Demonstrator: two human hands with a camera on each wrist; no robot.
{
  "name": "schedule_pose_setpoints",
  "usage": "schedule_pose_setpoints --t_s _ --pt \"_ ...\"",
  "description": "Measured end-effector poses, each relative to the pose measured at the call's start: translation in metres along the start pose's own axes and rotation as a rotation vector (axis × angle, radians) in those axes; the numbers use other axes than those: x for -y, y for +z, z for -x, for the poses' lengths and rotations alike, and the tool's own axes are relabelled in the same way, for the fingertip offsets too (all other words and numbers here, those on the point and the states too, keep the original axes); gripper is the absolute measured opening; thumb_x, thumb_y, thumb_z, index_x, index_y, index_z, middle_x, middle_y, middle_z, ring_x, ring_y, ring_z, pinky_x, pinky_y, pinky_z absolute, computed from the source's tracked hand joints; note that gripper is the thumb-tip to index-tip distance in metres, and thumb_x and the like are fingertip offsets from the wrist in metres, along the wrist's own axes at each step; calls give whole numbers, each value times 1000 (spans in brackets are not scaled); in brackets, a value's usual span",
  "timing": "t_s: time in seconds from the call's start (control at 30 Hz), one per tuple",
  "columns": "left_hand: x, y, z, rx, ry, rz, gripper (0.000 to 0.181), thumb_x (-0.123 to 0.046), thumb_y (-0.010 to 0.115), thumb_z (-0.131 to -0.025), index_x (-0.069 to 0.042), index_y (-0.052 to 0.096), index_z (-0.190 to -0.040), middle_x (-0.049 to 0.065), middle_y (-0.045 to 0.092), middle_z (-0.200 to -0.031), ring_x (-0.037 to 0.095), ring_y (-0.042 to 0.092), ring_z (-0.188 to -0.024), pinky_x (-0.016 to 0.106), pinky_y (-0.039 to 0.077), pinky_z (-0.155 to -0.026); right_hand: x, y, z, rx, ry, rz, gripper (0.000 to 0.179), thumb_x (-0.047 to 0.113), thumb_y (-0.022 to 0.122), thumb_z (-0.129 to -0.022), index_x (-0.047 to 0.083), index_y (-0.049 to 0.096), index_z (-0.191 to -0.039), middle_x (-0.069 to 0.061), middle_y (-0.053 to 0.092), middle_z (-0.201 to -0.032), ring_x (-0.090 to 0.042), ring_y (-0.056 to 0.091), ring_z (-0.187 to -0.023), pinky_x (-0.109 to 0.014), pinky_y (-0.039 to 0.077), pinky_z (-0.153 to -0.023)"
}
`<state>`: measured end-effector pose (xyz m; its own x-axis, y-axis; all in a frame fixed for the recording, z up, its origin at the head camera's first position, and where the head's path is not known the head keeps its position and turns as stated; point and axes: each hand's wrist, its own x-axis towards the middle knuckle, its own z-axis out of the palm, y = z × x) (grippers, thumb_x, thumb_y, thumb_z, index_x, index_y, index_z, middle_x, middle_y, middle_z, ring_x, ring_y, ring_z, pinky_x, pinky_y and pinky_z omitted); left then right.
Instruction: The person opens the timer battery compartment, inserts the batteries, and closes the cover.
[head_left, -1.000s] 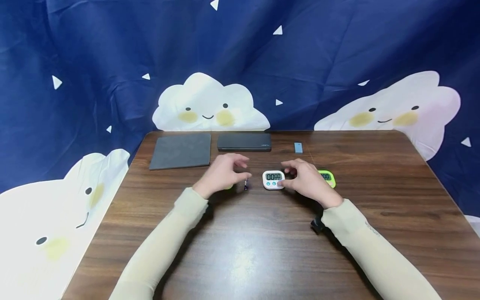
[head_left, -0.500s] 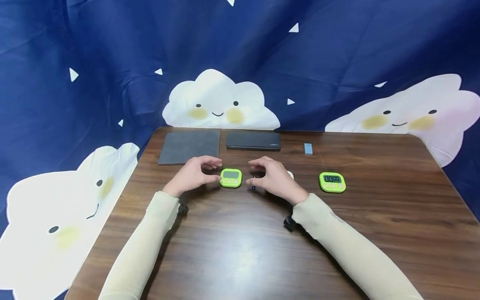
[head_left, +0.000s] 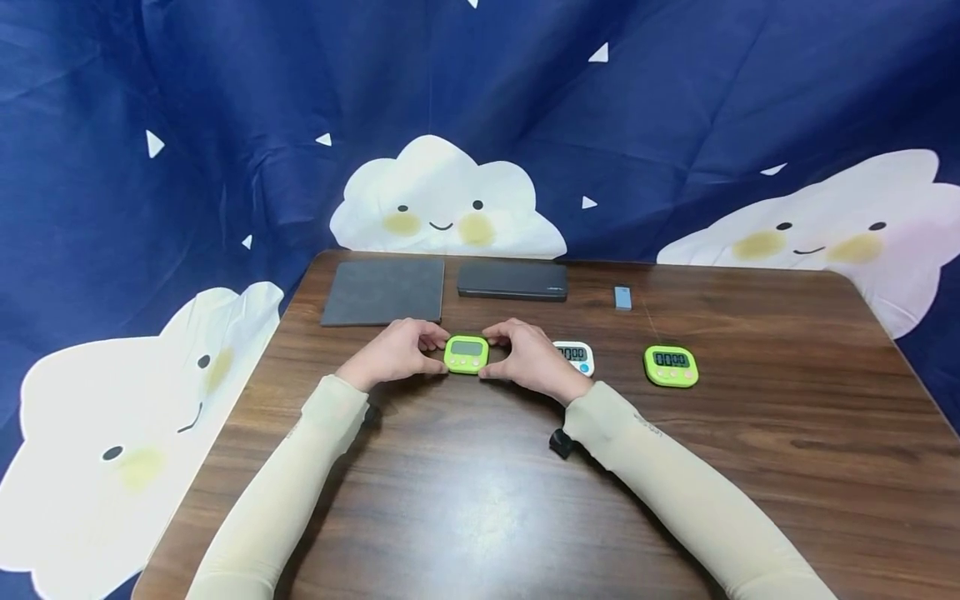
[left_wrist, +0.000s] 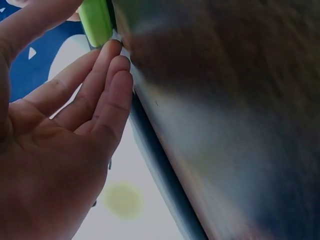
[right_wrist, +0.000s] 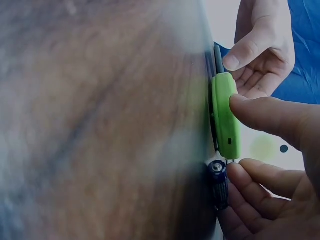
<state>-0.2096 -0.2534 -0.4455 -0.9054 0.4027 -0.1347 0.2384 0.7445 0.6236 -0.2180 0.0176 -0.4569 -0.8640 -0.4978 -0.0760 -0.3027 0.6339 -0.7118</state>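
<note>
A green digital timer [head_left: 466,355] with a blank display lies face up on the table between both hands. The left hand [head_left: 397,353] grips its left edge with thumb and fingers; in the left wrist view the timer's green side [left_wrist: 96,22] shows near those fingertips. On the opposite edge the right hand [head_left: 528,360] holds it, its thumb and index finger at two corners in the right wrist view. A small dark blue battery [right_wrist: 219,185] lies by the right fingers there; the hand hides it from the head view. Partly behind the right hand sits a white timer [head_left: 579,357].
Farther right on the wooden table [head_left: 780,400] lies a second green timer [head_left: 671,367] with a lit display. Toward the back edge are a dark flat mat [head_left: 384,292], a black case [head_left: 512,281] and a small blue piece [head_left: 622,297]. A cloud-print curtain hangs behind.
The right hand has left the white timer and moved left to the green one. The left hand drew back left from over the green timer, then closed in on its left edge.
</note>
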Motion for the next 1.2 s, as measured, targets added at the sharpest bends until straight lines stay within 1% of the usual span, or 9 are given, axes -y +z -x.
schedule_pose_setpoints --t_s 0.13,0.27,0.43,0.57,0.67,0.8,0.97,1.1,1.2 --pt "-3 1 0 8 -1 3 47 -20 93 -91 -5 78 -133 7 83 -117 24 76 -110 46 63 -104 1 2 0 1 0 3 65 26 96 -90 7 70 -147 -11 73 -137 -30 68 -128 -50 56 -113" --pt "-4 1 0 9 -1 6 46 -19 93 -92 -5 78 -134 7 83 -117 23 76 -110 45 63 -104 0 4 -2 -12 -4 30 64 26 97 -90 7 72 -145 -10 74 -134 -29 68 -125 -49 56 -112" --pt "-3 2 0 -1 -4 7 46 -19 94 -92 -5 79 -133 7 83 -118 23 76 -111 45 64 -104 2 6 -3 -15 0 52 63 25 97 -89 7 73 -144 -10 74 -132 -29 68 -124 -49 56 -112" --pt "-3 3 1 -7 2 24 45 -20 94 -91 -7 80 -131 6 83 -117 22 76 -110 44 64 -104 5 3 -3 -10 17 36 61 25 97 -89 7 73 -143 -10 73 -132 -29 68 -124 -49 57 -111" --pt "-2 1 1 -18 19 59 45 -20 94 -91 -8 80 -132 6 83 -119 22 76 -111 45 64 -105 8 -2 -1 -14 36 3 62 24 97 -89 8 73 -144 -10 73 -134 -29 68 -125 -48 57 -111" --pt "-7 -3 -3 -44 49 137 47 -20 94 -92 -8 79 -135 6 83 -121 23 77 -112 45 64 -105 10 -18 5 -49 40 -61 63 25 96 -90 10 72 -146 -9 72 -138 -30 69 -129 -50 57 -113" --pt "-23 -12 -11 -88 82 248 50 -25 93 -93 -11 77 -139 6 82 -124 24 77 -114 49 63 -107 11 -50 13 -86 11 -169 62 28 94 -92 14 71 -148 -7 69 -144 -32 65 -138 -54 56 -115" --pt "-36 -18 -26 -145 123 313 52 -30 92 -95 -14 77 -141 5 82 -130 28 76 -121 54 60 -113 9 -76 12 -130 -22 -252 62 27 94 -93 14 71 -149 -8 68 -149 -32 63 -142 -58 53 -120" --pt "-44 -20 -40 -210 158 378 49 -30 92 -95 -16 78 -140 6 82 -132 31 76 -124 53 59 -115 4 -92 5 -193 -59 -295 59 24 94 -92 12 73 -147 -10 70 -150 -32 64 -141 -56 52 -121"
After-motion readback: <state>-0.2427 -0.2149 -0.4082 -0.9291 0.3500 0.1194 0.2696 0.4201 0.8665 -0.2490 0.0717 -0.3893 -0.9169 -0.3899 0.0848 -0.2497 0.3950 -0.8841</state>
